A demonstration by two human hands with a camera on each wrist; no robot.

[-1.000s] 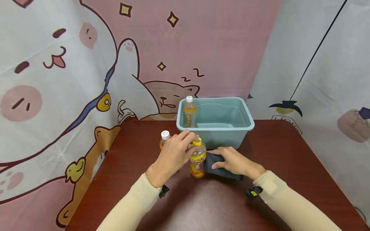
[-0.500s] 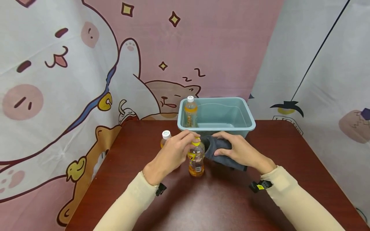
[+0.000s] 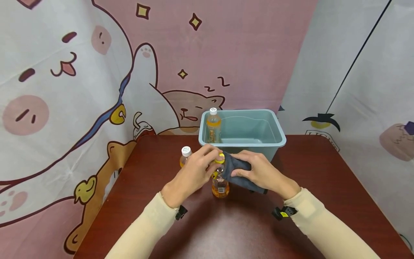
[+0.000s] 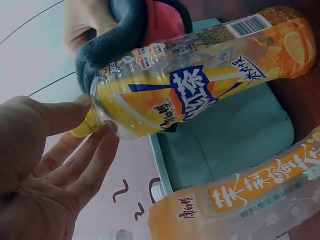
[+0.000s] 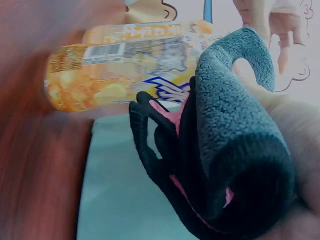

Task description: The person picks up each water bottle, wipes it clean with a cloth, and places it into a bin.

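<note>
An iced-tea bottle with a yellow cap (image 3: 221,189) stands upright on the table. My left hand (image 3: 194,169) pinches its cap between thumb and fingers, and in the left wrist view the yellow label (image 4: 150,97) faces the camera. My right hand (image 3: 266,176) grips a folded dark grey cloth (image 3: 249,184) against the bottle's upper right side. Pink shows inside the folds of the cloth (image 5: 235,115) in the right wrist view. Just behind my left hand, a second bottle with a white cap (image 3: 185,151) is mostly hidden; its orange label (image 4: 250,200) shows in the left wrist view.
A blue-green plastic bin (image 3: 245,144) stands behind the hands at the back of the brown table (image 3: 213,230). Inside its left end is an upright white-capped bottle (image 3: 214,129). A cartoon-printed cloth backdrop (image 3: 252,54) hangs behind the table.
My right hand has lifted the cloth from low beside the bottle to its shoulder and pressed it there. The bottle has turned, bringing its barcode to the front, while my left hand stays on the cap.
</note>
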